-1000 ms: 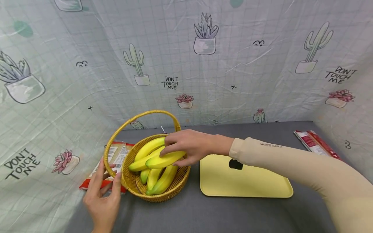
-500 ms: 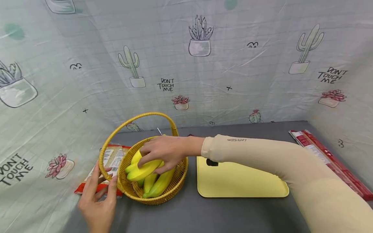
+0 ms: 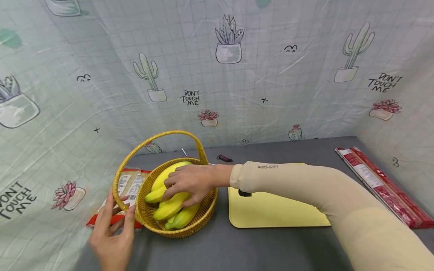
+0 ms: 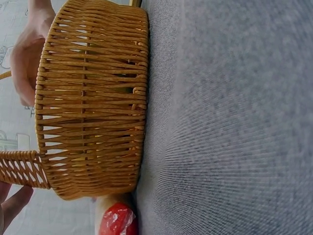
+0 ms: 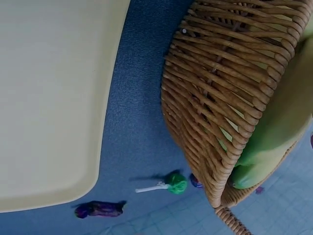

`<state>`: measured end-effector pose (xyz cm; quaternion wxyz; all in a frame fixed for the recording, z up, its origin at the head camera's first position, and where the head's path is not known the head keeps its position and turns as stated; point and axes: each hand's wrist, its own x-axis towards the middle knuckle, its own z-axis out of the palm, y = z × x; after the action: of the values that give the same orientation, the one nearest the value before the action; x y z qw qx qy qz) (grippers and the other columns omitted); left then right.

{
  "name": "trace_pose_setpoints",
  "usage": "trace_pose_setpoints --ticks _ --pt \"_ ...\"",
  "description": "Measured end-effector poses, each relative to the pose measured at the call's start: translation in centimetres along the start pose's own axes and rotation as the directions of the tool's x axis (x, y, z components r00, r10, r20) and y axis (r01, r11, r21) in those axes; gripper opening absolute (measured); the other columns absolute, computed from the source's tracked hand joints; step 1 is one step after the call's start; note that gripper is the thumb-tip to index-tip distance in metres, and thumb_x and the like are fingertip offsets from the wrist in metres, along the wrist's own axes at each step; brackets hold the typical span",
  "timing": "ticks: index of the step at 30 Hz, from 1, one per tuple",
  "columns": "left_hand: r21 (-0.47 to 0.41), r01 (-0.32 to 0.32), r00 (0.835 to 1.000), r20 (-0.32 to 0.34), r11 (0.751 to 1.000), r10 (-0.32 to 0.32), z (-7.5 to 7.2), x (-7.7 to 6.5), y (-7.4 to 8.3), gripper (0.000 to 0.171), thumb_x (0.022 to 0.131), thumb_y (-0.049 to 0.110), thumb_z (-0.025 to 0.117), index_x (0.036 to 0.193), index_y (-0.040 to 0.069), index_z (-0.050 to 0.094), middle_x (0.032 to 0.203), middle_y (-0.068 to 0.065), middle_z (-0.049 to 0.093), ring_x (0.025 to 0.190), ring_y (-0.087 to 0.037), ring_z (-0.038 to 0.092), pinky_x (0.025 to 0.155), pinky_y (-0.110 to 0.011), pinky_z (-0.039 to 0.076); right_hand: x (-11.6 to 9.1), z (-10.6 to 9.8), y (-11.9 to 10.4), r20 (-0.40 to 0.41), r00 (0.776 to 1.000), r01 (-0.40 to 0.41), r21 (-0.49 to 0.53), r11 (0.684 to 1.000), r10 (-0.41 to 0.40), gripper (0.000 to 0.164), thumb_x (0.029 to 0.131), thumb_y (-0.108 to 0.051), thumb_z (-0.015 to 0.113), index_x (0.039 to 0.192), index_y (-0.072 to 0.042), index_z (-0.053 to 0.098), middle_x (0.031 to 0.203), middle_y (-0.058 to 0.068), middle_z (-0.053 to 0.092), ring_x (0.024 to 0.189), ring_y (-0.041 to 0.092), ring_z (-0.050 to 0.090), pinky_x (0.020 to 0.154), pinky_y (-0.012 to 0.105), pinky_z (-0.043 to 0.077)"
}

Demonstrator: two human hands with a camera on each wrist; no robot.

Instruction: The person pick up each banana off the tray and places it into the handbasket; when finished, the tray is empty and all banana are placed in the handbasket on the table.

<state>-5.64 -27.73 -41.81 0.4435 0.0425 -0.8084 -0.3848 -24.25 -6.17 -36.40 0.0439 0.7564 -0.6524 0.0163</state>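
A yellow wicker basket (image 3: 203,222) with a tall arched handle (image 3: 149,141) stands on the grey table, holding several bananas (image 3: 169,175). At the handle's left foot, my left hand (image 3: 113,235) pinches it between thumb and fingers. My right hand (image 3: 190,184) reaches into the basket from the right and grips a banana (image 3: 167,210) lying over the others. Its palm side is hidden. The left wrist view has the woven basket side (image 4: 93,98) close up, the right hand (image 4: 27,63) beyond the rim. The right wrist view has green-tipped bananas (image 5: 254,152) inside the rim.
A pale yellow tray (image 3: 281,214) lies right of the basket, partly under the right sleeve. Behind it is a dark wrapped candy (image 3: 224,158); a green lollipop (image 5: 176,183) shows near the basket. A red-and-clear bag (image 3: 130,184) lies left, a long red package (image 3: 379,184) far right.
My right hand has moved left and down into the basket with the banana, lowering it onto the others. The left hand keeps its hold on the handle. The head view has shifted slightly.
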Motion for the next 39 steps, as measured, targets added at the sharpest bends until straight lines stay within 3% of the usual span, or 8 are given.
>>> trace_pose_setpoints --ticks 7,14,22,27,39 --pt "-0.004 0.003 1.0 -0.005 1.0 -0.003 0.0 0.0 -0.1 0.083 0.086 -0.01 0.084 0.156 0.024 0.055 0.131 -0.012 0.067 0.106 -0.001 0.065 0.076 -0.009 0.053 -0.2 -0.1 -0.2 -0.005 1.0 -0.01 -0.008 1.0 0.01 0.05 0.101 -0.043 0.067 0.145 -0.021 0.064 0.122 0.001 0.058 0.106 0.018 0.051 0.09 0.031 0.045" --pt "-0.01 0.0 1.0 0.02 1.0 0.0 -0.1 0.1 -0.1 0.085 0.085 -0.009 0.084 0.157 0.025 0.053 0.131 -0.013 0.066 0.107 -0.002 0.065 0.077 -0.01 0.054 -1.3 -0.9 -1.0 -0.082 0.997 0.012 -0.017 1.0 -0.013 0.045 0.101 -0.038 0.064 0.143 -0.02 0.067 0.12 0.0 0.059 0.105 0.017 0.052 0.09 0.031 0.045" --pt "-0.007 0.002 1.0 0.014 1.0 -0.002 -0.1 0.2 -0.1 0.084 0.086 -0.01 0.083 0.157 0.024 0.054 0.127 -0.011 0.067 0.106 -0.001 0.066 0.075 -0.01 0.054 -2.3 -2.9 -1.6 -0.246 0.969 0.025 0.038 0.999 -0.015 0.038 0.101 -0.034 0.063 0.136 -0.02 0.07 0.12 -0.002 0.062 0.108 0.015 0.053 0.097 0.032 0.044" --pt "-0.014 0.008 1.0 0.024 1.0 -0.008 -0.2 0.0 -0.1 0.084 0.087 -0.008 0.083 0.157 0.028 0.053 0.129 -0.012 0.067 0.107 0.0 0.065 0.076 -0.01 0.054 -3.1 -3.6 -2.0 -0.27 0.963 0.017 0.044 0.999 -0.005 0.038 0.103 -0.035 0.061 0.136 -0.017 0.07 0.122 -0.001 0.062 0.109 0.016 0.052 0.101 0.032 0.043" --pt "-0.04 -0.041 0.998 0.038 0.998 0.042 -0.4 0.7 0.0 0.082 0.086 -0.01 0.082 0.156 0.024 0.055 0.127 -0.015 0.068 0.105 -0.003 0.067 0.074 -0.01 0.055 -6.8 -4.2 -3.4 -0.358 0.931 -0.053 0.042 0.998 0.065 0.038 0.1 -0.033 0.068 0.134 -0.018 0.07 0.12 -0.002 0.062 0.105 0.014 0.053 0.089 0.03 0.045"
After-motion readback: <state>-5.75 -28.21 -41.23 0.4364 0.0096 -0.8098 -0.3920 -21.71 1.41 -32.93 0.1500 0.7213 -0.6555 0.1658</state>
